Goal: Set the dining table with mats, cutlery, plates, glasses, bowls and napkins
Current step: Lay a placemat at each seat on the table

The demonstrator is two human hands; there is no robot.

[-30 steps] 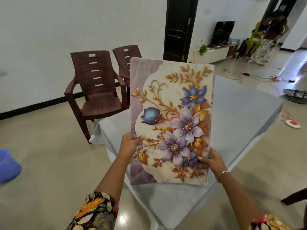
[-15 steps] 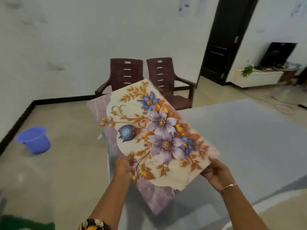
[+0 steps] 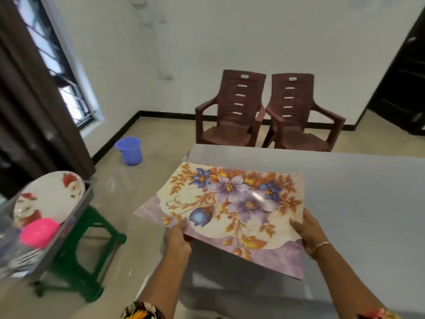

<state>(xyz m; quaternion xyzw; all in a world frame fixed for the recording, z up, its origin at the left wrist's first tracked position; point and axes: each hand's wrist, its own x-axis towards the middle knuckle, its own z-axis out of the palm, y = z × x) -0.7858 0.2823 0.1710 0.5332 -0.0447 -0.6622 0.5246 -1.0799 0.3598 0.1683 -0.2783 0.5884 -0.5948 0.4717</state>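
Note:
A floral place mat (image 3: 232, 210), cream and purple with blue and violet flowers, hovers nearly flat above the near left corner of the grey-covered dining table (image 3: 358, 194). My left hand (image 3: 178, 237) grips its near left edge. My right hand (image 3: 309, 229), with a gold bracelet, grips its right edge. At the far left a metal tray (image 3: 76, 217) on a green stool holds a white floral plate (image 3: 48, 196), a pink bowl (image 3: 39, 230) and blurred cutlery (image 3: 20, 261).
Two brown plastic chairs (image 3: 232, 111) stand side by side beyond the table's far end. A blue bucket (image 3: 130, 150) sits on the floor near the window wall. The green stool (image 3: 87, 256) stands close to the table's left side. A dark doorway is at the right.
The mat has tilted from upright to nearly flat and dropped low over the table corner. My view has swung left, bringing the tray with plate and bowl into sight.

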